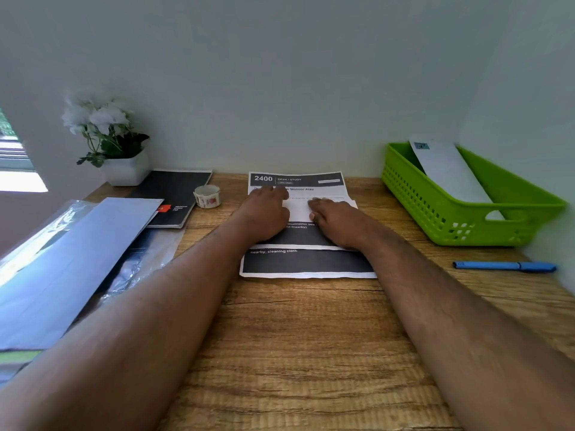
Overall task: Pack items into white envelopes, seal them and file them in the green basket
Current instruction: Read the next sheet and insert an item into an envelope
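Two printed sheets with dark bands lie stacked at the middle of the wooden desk; the upper sheet (pixel 298 237) sits on the lower sheet (pixel 308 264). My left hand (pixel 264 213) rests flat on the upper sheet, fingers reaching toward its header. Beside it, my right hand (pixel 337 220) presses down on the same sheet with its fingers spread. A green basket (pixel 435 213) stands at the far right with one white envelope (pixel 451 172) leaning inside it. A pile of white envelopes (pixel 77 253) in clear wrap lies at the left.
A blue pen (pixel 504 265) lies near the right edge. A roll of stickers (pixel 207 196) and a black notebook (pixel 174 197) sit behind the left pile. A white pot of flowers (pixel 124 169) stands in the back left corner against the wall.
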`<state>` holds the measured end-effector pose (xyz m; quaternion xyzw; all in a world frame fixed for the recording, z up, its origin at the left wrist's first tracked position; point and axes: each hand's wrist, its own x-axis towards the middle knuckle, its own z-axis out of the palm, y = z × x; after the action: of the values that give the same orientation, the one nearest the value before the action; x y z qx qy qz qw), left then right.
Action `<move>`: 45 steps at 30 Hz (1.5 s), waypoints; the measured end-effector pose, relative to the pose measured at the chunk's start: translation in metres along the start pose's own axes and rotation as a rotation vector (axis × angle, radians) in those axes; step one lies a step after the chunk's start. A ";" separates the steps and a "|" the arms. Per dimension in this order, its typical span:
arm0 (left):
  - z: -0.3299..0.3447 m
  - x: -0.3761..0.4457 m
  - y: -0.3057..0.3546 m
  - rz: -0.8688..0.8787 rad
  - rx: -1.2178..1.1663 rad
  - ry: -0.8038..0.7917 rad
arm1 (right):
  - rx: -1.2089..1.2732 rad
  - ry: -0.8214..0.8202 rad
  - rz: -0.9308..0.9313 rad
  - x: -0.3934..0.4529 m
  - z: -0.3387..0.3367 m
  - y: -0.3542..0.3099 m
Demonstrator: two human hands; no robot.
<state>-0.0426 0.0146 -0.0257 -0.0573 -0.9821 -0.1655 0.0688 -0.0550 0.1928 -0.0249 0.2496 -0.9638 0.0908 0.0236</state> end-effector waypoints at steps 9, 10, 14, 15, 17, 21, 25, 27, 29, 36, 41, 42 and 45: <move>-0.011 0.004 -0.001 -0.009 0.057 -0.028 | 0.089 -0.004 -0.028 0.000 0.002 0.006; -0.013 0.004 -0.001 -0.014 0.037 0.005 | 0.113 0.007 -0.035 -0.001 0.002 0.007; -0.018 0.000 0.007 0.040 0.025 0.340 | 0.021 0.197 -0.072 0.001 0.000 0.008; -0.018 -0.001 0.010 0.059 0.048 0.442 | -0.034 0.266 -0.065 0.001 -0.001 0.008; -0.017 -0.005 0.014 0.073 0.078 0.558 | -0.095 0.443 -0.061 0.001 -0.004 0.006; -0.015 -0.011 0.018 0.091 0.264 0.484 | -0.149 0.667 -0.150 0.001 -0.008 0.002; -0.015 -0.012 0.028 0.160 0.343 0.320 | -0.150 0.555 -0.107 -0.004 -0.012 -0.005; -0.010 -0.012 0.026 0.158 0.244 0.174 | -0.170 0.440 -0.076 -0.006 -0.010 -0.006; -0.005 -0.010 0.022 0.102 0.071 -0.025 | -0.141 0.315 -0.047 -0.007 -0.009 -0.005; -0.004 -0.010 0.018 0.053 0.022 -0.312 | 0.270 0.201 0.028 -0.005 -0.007 -0.001; 0.004 -0.011 0.017 0.075 0.116 -0.254 | 0.230 0.084 0.057 0.005 0.007 0.004; 0.005 -0.011 0.017 0.079 0.127 -0.246 | 0.163 0.028 0.058 0.007 0.009 0.004; 0.006 -0.010 0.017 0.068 0.151 -0.255 | 0.068 -0.042 0.059 0.011 0.010 0.001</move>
<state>-0.0310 0.0314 -0.0274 -0.1058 -0.9901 -0.0800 -0.0470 -0.0650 0.1871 -0.0338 0.2238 -0.9674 0.1187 -0.0077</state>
